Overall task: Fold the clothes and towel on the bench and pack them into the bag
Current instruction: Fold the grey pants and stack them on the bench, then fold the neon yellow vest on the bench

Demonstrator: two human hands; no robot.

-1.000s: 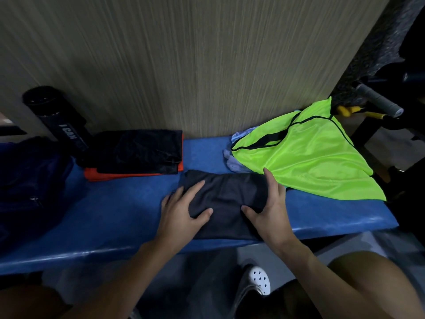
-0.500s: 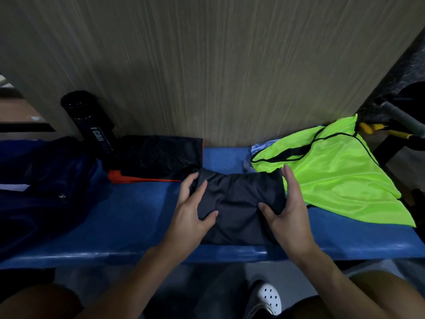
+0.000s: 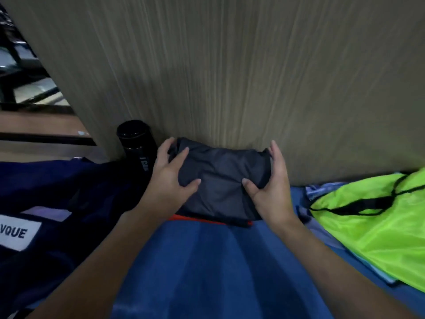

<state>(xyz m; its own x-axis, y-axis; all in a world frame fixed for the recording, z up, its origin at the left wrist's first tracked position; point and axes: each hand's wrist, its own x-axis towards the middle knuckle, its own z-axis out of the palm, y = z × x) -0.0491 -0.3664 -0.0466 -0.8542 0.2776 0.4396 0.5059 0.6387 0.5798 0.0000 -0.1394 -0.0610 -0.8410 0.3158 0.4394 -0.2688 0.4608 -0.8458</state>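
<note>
Unfolding risk: my left hand (image 3: 171, 180) and right hand (image 3: 271, 187) are gripping the folded dark garment (image 3: 220, 180) by its ends, between them. I am judging its slack middle liable to sag open before reaching the bag (image 3: 57, 187) beyond my left hand.

Deep blue for the bench (image 3: 207, 261). At its back, dark grey folded garment (image 3: 220, 180) over an orange cloth (image 3: 207, 221) edge. At its right end, neon yellow-green vest (image 3: 379, 226) with black trim; at its left end, navy bag (image 3: 57, 192) with white label (image 3: 19, 232), black bottle (image 3: 138, 143) with white lettering.

Matt dark cloth (image 3: 220, 180); bench (image 3: 218, 261) seemingly vinyl
</note>
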